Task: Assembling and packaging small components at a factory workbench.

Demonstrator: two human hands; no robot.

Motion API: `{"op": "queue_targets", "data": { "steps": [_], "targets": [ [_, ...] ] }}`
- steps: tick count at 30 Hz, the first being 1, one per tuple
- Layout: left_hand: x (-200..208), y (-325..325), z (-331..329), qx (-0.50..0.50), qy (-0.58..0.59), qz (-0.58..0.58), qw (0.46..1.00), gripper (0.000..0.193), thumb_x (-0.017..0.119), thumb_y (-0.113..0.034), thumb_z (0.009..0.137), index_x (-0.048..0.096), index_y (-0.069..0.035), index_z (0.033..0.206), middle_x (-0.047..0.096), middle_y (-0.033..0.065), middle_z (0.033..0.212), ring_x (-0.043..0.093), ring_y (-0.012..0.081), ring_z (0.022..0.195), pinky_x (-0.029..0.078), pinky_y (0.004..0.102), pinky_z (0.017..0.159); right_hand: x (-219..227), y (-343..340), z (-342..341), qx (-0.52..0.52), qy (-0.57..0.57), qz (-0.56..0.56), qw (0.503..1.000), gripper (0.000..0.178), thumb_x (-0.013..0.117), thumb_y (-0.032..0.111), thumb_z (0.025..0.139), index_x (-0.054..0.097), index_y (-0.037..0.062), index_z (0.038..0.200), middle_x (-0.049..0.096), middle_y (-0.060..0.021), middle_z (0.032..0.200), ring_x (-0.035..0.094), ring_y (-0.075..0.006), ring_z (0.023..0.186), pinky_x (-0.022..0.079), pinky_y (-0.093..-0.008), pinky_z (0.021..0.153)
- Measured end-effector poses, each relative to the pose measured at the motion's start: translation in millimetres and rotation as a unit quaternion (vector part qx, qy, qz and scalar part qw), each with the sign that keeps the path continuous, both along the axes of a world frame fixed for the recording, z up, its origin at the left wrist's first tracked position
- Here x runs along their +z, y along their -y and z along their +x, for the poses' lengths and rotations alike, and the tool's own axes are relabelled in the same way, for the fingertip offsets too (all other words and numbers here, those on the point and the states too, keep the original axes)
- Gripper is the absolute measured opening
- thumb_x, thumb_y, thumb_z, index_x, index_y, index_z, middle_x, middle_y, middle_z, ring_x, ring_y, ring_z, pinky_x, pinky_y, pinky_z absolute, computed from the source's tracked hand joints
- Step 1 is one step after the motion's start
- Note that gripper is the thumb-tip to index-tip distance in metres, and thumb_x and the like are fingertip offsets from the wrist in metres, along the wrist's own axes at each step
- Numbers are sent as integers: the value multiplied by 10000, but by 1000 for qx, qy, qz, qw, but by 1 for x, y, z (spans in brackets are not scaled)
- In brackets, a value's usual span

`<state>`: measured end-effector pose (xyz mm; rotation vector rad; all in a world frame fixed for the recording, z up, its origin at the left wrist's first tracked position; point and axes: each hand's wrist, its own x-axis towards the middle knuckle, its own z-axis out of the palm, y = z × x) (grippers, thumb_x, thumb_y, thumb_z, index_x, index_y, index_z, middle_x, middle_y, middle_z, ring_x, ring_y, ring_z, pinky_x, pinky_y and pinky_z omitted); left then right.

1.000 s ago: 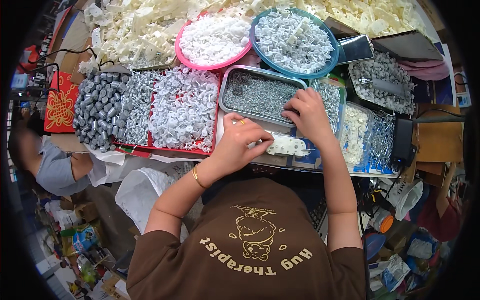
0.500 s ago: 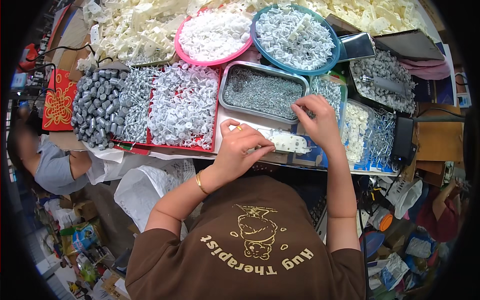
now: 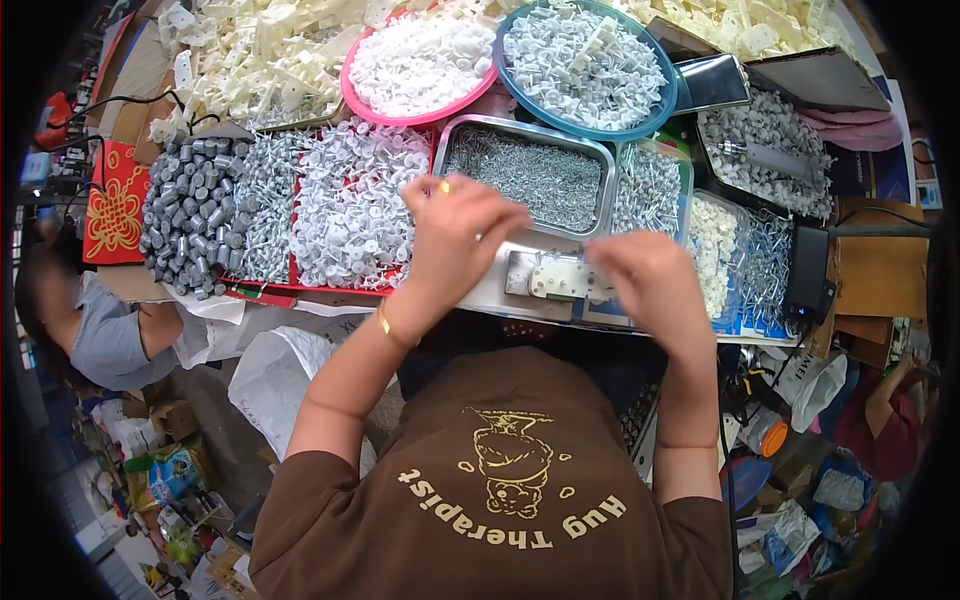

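Take the white plate as the middle of a clock. It is a flat, smooth bit that looks like plastic, with little dots on top, and it lies at a shiny, hard metal block near the front of the table. The left hand is at 10 o'clock with its fingers bent and close together. A tiny pale speck shows by the thumb, but I cannot tell if the hand grips it. The right hand is at 3 o'clock, its fingers curled in near the plate's end. The tips are blurry, so I cannot tell if they pinch something or touch the plate.

At 12 o'clock a metal tray is full of thin, prickly silver bits. Past it, a round blue bowl holds spiky pale bits. A round pink bowl at 11 o'clock has lumpy white bits. A red tray at 10 o'clock is packed with white bits, and stubby grey plugs sit at 9 o'clock.

The plate is longer than it is wide. Its long way runs from 9 to 3 o'clock, with a rounded end toward 9.

The table top is pale there. Off the table, a person in a grey top is at 9 o'clock, a crinkly white sack is at 8, and a dark red sleeve is at 4
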<state>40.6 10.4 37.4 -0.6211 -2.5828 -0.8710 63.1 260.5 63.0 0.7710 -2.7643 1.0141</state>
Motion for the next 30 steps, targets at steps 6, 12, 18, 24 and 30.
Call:
{"op": "queue_targets", "data": {
  "steps": [6,12,18,24,30],
  "targets": [
    [-48,-14,-46,-17,-28,-70,997,121,809,-253,729,735,-161,751,607,-32,779,583,210,880,289,458,921,-52,8,-59,-12,-67,33,997,155,815,146,746,721,61,835,573,-77,849,559,-281,898,459,-395,803],
    [-40,-11,-40,-1,15,-58,998,125,811,-230,743,697,-178,736,619,-62,786,581,157,839,300,436,920,-62,13,-58,-24,-17,-5,1000,145,804,144,754,690,72,807,575,-62,862,553,-274,921,443,-393,835],
    [-34,-12,-41,17,45,-68,997,110,805,-211,762,710,-176,804,648,-68,827,586,151,858,285,417,923,-58,15,-59,-7,-51,55,997,112,767,135,802,690,86,866,592,-54,872,554,-270,915,419,-400,859],
    [12,-25,16,-154,101,58,981,123,792,-162,780,726,-213,872,632,-70,932,575,154,951,258,424,936,-53,14,-52,-52,-47,-38,997,104,745,135,831,684,51,845,623,-61,867,563,-276,867,438,-393,810],
    [-4,-36,42,-165,88,2,982,171,795,-167,768,740,-237,914,634,-66,997,579,157,980,257,437,963,-41,9,-47,-58,-13,-59,996,154,738,156,861,682,17,824,664,-88,810,588,-263,804,475,-368,747]
  ]
}}
